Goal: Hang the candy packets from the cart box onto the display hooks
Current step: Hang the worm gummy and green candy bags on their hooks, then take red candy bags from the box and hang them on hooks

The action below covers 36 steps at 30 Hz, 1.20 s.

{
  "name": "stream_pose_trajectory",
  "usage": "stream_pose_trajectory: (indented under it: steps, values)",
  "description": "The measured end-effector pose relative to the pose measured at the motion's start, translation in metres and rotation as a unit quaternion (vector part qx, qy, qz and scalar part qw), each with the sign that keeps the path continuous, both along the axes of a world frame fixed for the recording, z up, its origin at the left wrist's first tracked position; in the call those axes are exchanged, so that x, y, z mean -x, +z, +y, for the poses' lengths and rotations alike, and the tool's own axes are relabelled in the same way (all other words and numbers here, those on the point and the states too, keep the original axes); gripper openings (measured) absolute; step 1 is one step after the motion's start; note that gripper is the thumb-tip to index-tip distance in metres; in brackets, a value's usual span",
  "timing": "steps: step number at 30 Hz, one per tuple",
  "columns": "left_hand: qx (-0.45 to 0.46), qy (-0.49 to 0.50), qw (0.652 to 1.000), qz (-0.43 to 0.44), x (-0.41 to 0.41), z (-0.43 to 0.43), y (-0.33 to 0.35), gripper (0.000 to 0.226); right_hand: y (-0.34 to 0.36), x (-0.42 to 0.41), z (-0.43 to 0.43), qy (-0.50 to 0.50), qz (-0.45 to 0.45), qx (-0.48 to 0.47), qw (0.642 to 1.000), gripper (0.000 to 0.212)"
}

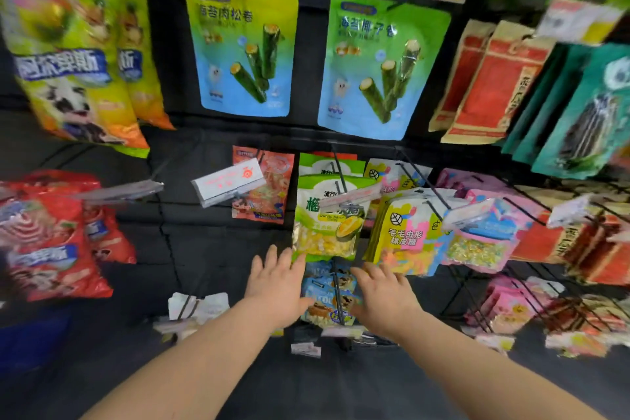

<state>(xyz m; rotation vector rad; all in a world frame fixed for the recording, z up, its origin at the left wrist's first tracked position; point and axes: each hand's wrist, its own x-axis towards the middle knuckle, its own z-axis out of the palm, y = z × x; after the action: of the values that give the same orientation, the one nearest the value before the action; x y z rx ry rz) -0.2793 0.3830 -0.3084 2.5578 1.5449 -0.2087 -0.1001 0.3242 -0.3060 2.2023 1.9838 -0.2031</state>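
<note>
A dark display wall (218,235) is filling the view, with bags hanging on hooks in rows. Far up, two blue-green seaweed roll bags (243,51) are hanging side by side, with yellow-green bags (68,54) to the left and red and teal bags (494,78) to the right. Lower down, a green durian candy packet (329,222) is hanging on its hook (341,174), just left of a yellow gummy packet (405,235). Below them a blue packet (327,300) is sitting on a hook between both hands. The left hand (278,286) is spreading open, fingers touching the durian packet's lower edge. The right hand (381,297) is also lying open, gripping nothing, beside the blue packet.
</note>
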Motion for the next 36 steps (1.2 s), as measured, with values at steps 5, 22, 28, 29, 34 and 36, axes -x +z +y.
stream_pose_trajectory:
  steps: [5,22,28,29,34,36]
  values:
    - [-0.015,0.029,0.999,0.008,0.022,-0.03,0.008,0.083,0.013,0.017,-0.023,0.043,0.007,0.007,0.999,0.067]
    - [-0.021,0.174,0.984,0.038,0.083,-0.206,0.011,0.082,0.026,0.07,-0.131,0.19,0.052,0.008,0.98,0.07]
    - [-0.004,0.23,0.973,0.023,0.132,-0.236,0.019,0.082,0.038,0.122,-0.145,0.244,0.036,-0.002,0.969,0.068]
    - [-0.006,0.236,0.972,0.02,0.143,-0.24,0.019,0.081,0.039,0.132,-0.146,0.252,0.031,-0.001,0.967,0.069]
    - [-0.017,0.267,0.963,0.025,0.218,-0.258,0.018,0.082,0.043,0.211,-0.144,0.292,0.019,-0.007,0.956,0.069]
    - [-0.011,0.289,0.957,0.028,0.261,-0.269,0.016,0.082,0.04,0.255,-0.146,0.308,0.024,-0.004,0.951,0.07]
